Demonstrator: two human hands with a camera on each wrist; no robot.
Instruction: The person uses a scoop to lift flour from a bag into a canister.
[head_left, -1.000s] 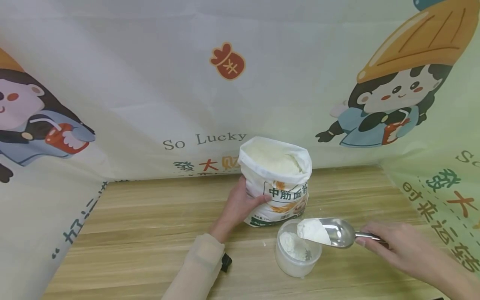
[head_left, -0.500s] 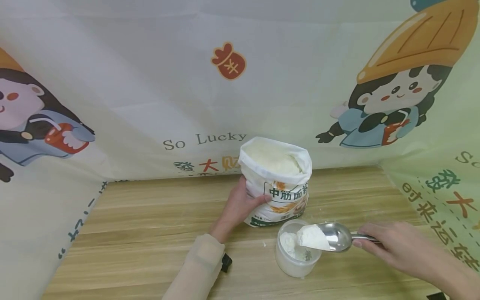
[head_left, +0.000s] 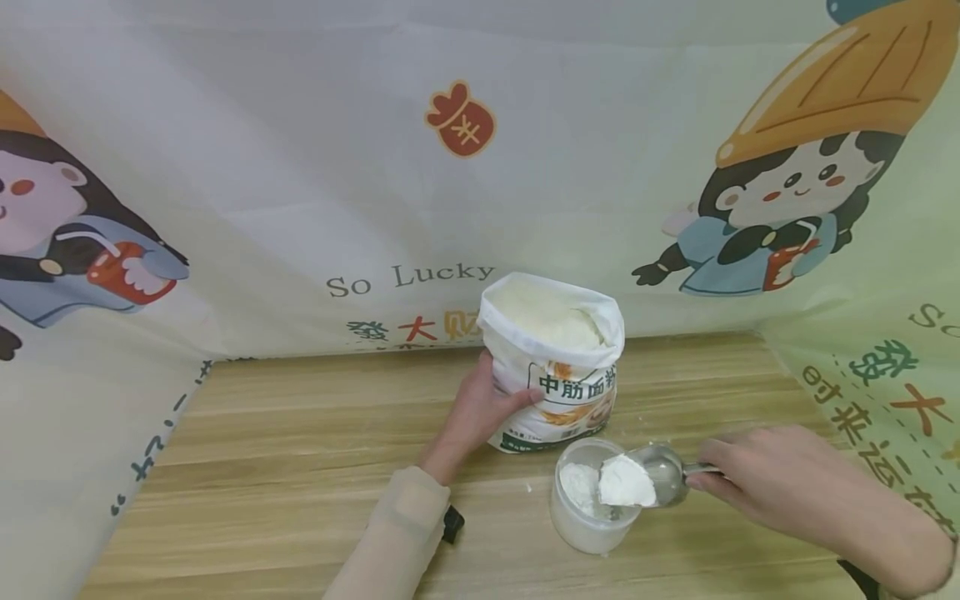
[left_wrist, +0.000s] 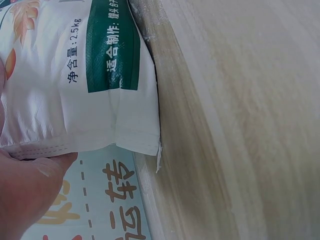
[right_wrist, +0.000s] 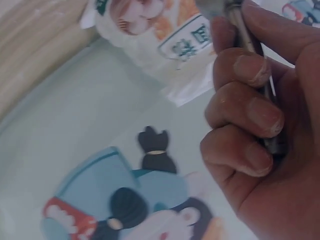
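Observation:
My right hand (head_left: 757,475) grips the handle of a metal scoop (head_left: 663,475); in the right wrist view its fingers (right_wrist: 245,112) curl round that handle. White flour (head_left: 627,482) lies at the scoop's tip, tilted down over the round clear tub (head_left: 592,533). More flour (head_left: 581,487) sits inside the tub. Behind it stands an open white flour bag (head_left: 555,392), its top rolled back and flour showing inside. My left hand (head_left: 483,404) holds the bag's left side, thumb across the front. In the left wrist view the bag's lower edge (left_wrist: 85,125) rests on the table.
The wood-grain table (head_left: 300,450) runs back to a printed cloth backdrop (head_left: 315,167), which also rises at both sides. Close behind the bag is the backdrop's lower part. A black strap piece (head_left: 453,525) shows at the left sleeve (head_left: 397,533).
The right hand has brought the scoop a little left and lower and tipped it further over the tub. My left hand and the bag stay put.

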